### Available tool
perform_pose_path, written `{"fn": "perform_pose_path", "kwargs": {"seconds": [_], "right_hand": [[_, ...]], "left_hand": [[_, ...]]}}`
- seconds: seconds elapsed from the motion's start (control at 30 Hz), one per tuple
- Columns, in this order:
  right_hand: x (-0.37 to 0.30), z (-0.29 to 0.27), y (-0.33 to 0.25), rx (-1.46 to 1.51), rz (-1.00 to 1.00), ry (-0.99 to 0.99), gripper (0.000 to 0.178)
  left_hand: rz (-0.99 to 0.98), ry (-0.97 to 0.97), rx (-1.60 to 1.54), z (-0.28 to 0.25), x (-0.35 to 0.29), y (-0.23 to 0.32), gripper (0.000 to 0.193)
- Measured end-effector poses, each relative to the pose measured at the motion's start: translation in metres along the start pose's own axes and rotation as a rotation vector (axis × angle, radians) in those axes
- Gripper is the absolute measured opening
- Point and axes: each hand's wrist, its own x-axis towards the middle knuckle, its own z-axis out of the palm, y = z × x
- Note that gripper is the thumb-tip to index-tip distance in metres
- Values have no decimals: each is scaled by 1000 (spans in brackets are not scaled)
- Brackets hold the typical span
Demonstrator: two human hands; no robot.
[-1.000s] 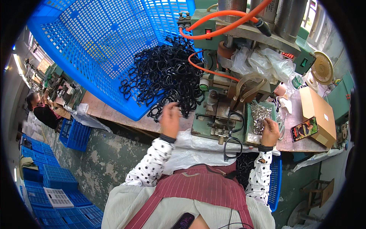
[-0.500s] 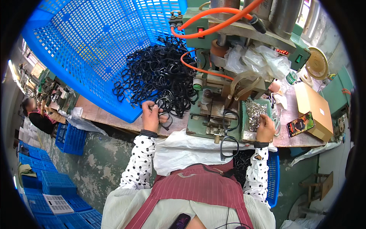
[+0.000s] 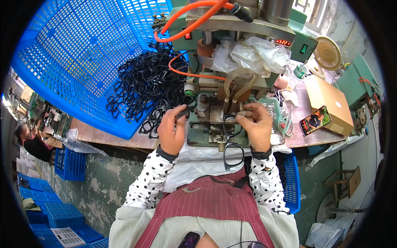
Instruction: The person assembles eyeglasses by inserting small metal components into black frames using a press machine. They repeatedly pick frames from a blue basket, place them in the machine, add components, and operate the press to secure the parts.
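My left hand is at the left side of a green bench press, thumb and forefinger closed on a dark piece. It looks like part of a black glasses frame, mostly hidden by the hand. My right hand pinches at the press fixture, under two clear tubes. Whatever its fingertips hold is too small to make out. Another black glasses frame hangs from the fixture, one rim below the press edge, its upper part beside the right fingertips. Behind that hand sits a tray of small silver metal parts.
A large blue basket tips toward the bench, black frames heaped at its mouth. An orange hose crosses the press. On the right are a cardboard box, a phone and scissors. Another blue basket stands below.
My left hand has moved from the heap toward the press, turning the frame out of sight. My right hand has come left from the parts tray to the fixture. The view has shifted right.
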Motion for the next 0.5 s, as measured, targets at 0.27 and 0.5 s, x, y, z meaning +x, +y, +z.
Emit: {"fn": "perform_pose_path", "kwargs": {"seconds": [0.27, 0.5], "right_hand": [[9, 22, -11, -81, -31, 6, 54], [8, 29, -2, -14, -40, 42, 56]], "left_hand": [[500, -85, 40, 6, 0, 30, 26], [726, -194, -30, 17, 5, 42, 39]]}}
